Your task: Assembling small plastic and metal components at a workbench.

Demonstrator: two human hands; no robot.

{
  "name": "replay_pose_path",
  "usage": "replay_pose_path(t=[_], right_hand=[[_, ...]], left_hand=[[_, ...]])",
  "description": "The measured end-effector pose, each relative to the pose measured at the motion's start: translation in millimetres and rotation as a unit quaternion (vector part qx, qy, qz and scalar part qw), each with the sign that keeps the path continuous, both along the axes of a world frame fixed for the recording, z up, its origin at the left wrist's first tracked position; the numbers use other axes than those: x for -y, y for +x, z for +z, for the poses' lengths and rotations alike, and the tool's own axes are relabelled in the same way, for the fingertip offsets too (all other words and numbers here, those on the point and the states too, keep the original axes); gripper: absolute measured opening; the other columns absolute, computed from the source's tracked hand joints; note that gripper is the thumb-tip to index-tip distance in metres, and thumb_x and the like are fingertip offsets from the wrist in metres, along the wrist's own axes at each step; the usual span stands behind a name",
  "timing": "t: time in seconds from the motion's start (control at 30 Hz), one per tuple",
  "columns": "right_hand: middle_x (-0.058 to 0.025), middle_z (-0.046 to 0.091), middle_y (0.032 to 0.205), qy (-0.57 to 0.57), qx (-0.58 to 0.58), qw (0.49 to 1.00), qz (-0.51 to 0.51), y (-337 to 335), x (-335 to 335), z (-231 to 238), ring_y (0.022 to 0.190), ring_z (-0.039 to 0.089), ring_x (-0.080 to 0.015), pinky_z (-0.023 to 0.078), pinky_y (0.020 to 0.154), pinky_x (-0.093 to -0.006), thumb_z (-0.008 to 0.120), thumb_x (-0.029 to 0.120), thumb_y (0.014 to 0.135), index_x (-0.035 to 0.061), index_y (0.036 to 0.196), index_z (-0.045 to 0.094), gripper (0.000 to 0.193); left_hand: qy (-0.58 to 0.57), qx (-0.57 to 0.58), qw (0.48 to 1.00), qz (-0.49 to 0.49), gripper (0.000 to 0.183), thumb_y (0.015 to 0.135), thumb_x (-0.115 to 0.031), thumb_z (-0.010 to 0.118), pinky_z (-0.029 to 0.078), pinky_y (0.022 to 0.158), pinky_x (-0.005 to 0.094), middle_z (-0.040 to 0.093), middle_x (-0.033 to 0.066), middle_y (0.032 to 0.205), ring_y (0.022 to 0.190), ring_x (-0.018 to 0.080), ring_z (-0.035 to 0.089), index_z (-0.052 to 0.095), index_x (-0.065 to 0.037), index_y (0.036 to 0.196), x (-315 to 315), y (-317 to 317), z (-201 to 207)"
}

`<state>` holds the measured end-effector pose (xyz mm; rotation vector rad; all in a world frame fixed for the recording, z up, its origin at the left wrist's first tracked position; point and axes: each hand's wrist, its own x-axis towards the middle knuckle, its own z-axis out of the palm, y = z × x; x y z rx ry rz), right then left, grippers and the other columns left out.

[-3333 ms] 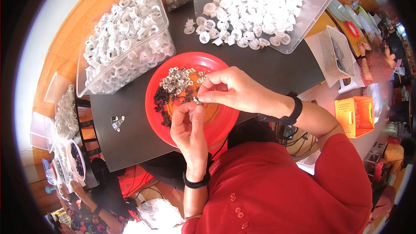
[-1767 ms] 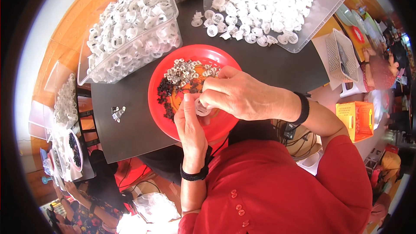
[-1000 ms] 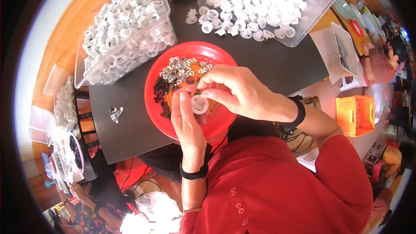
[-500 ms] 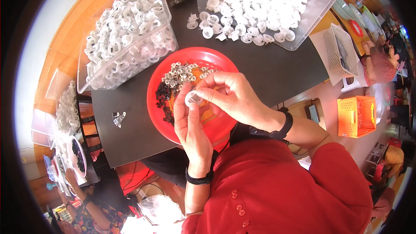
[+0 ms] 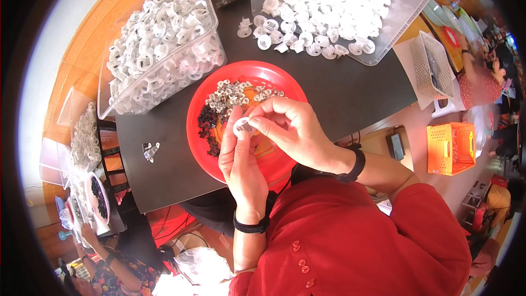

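Note:
Between the thumb and fingers of my left hand [image 5: 241, 167] is a small round whitish plastic part [image 5: 241, 126]. My right hand [image 5: 293, 131] reaches in from the right, its thumb and forefinger pinched at the edge of that part; whether a smaller piece sits in the pinch is too small to tell. Both hands are over a red round tray [image 5: 205, 79]. In the tray lie a heap of small silvery metal pieces [image 5: 227, 94] and a pile of small black pieces [image 5: 207, 123].
A clear bin [image 5: 164, 90] heaped with white plastic parts stands at the back left. Another clear bin [image 5: 402, 13] lies tipped at the back right, white parts spilling out. A few metal pieces [image 5: 150, 152] lie on the dark table [image 5: 175, 183]. An orange crate [image 5: 450, 148] stands right; co-workers sit either side.
My right hand has shifted slightly down and right, its fingers curled closer at the plastic part. My left hand keeps hold of it almost in place.

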<state>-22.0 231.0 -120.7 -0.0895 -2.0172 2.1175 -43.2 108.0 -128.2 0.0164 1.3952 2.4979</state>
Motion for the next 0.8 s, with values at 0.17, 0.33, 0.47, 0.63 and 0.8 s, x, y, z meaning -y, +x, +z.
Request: replay_pose_path(t=[0.17, 0.33, 0.47, 0.63, 0.8], right_hand=[[-0.0066, 0.067, 0.1, -0.045, 0.005, 0.999, 0.008, 1, 1, -1, 0.092, 0.066, -0.0111, 0.054, 0.082, -0.024, 0.057, 0.003, 0.095, -0.0029, 0.1, 0.06, 0.009], [-0.0057, 0.068, 0.084, 0.034, -0.091, 0.994, -0.06, -1, 7, -10, 0.063, 0.059, -0.006, 0.046, 0.054, -0.0212, 0.065, 0.006, 0.09, -0.0012, 0.094, 0.062, 0.009], [-0.0068, 0.068, 0.082, 0.046, -0.084, 0.993, -0.064, -2, 7, -6, 0.064, 0.06, -0.0077, 0.047, 0.055, -0.0221, 0.065, 0.006, 0.089, -0.0012, 0.094, 0.062, 0.009], [-0.0069, 0.07, 0.09, 0.085, -0.042, 0.995, 0.02, -5, -8, 16, 0.083, 0.066, -0.0093, 0.053, 0.07, -0.0242, 0.064, 0.006, 0.091, -0.0024, 0.094, 0.065, 0.009], [-0.0124, 0.067, 0.084, 0.33, -0.042, 0.943, 0.019, -16, -32, 9, 0.075, 0.067, -0.0271, 0.051, 0.064, -0.0324, 0.068, 0.005, 0.082, 0.0003, 0.088, 0.064, 0.008]], left_hand=[[0.012, 0.0, 1.0, -0.001, 0.039, 0.098, -0.012, 0.049, 0.044, 0.096, 0.031, 0.063, 0.0131, 0.12, 0.108, 0.0165, 0.059, 0.049, 0.004, 0.134, -3, 0, 5], [0.011, 0.016, 1.0, 0.001, 0.04, 0.097, -0.01, 0.048, 0.045, 0.093, 0.0303, 0.063, 0.0141, 0.119, 0.106, 0.0165, 0.06, 0.048, 0.004, 0.135, 3, -1, 1], [0.011, 0.021, 1.0, 0.006, 0.039, 0.095, -0.011, 0.049, 0.045, 0.09, 0.0297, 0.064, 0.0132, 0.117, 0.103, 0.0156, 0.06, 0.05, 0.004, 0.132, 2, -2, 3], [0.003, 0.039, 0.998, 0.039, 0.043, 0.093, -0.014, 0.047, 0.046, 0.087, 0.0284, 0.061, 0.0158, 0.119, 0.098, 0.0156, 0.061, 0.045, 0.004, 0.133, 9, -7, 15], [0.031, 0.011, 0.999, 0.028, 0.052, 0.094, -0.017, 0.046, 0.047, 0.081, 0.0235, 0.059, 0.0161, 0.123, 0.093, 0.0128, 0.061, 0.036, 0.001, 0.141, 37, -18, 9]])
